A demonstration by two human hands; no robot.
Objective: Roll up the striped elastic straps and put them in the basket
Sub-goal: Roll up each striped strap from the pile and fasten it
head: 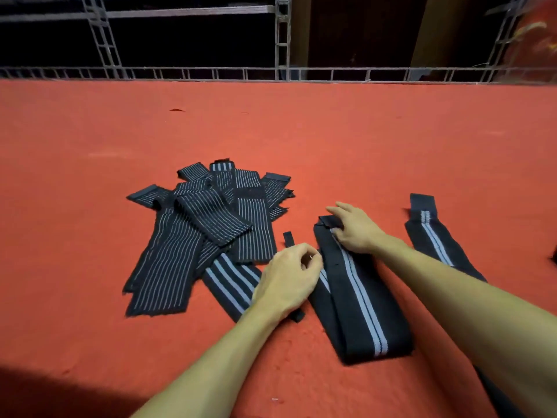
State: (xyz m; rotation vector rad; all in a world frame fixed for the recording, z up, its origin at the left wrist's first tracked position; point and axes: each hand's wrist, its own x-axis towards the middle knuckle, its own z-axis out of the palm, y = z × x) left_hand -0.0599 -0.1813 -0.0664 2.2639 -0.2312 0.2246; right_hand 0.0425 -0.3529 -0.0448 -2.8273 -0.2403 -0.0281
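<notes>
Red felt-like cloth covers the surface (90,297); toward its near edge, right of middle, a doubled black strap (361,321) with a pale centre stripe lies flat, fold nearest the person, probably straightened so that it rolls evenly; the left hand (287,277) sits at this strap's left edge, fingers curled, though I cannot tell whether it pinches cloth; a three-striped strap (229,279) runs beneath that hand; the right hand (357,232) lays spread fingers on the doubled strap's far end, seemingly pinning it; another strap (434,239) lies toward the right edge; a heap of pinstriped straps (193,230) sits mid-surface, unrolled; no basket shows.
</notes>
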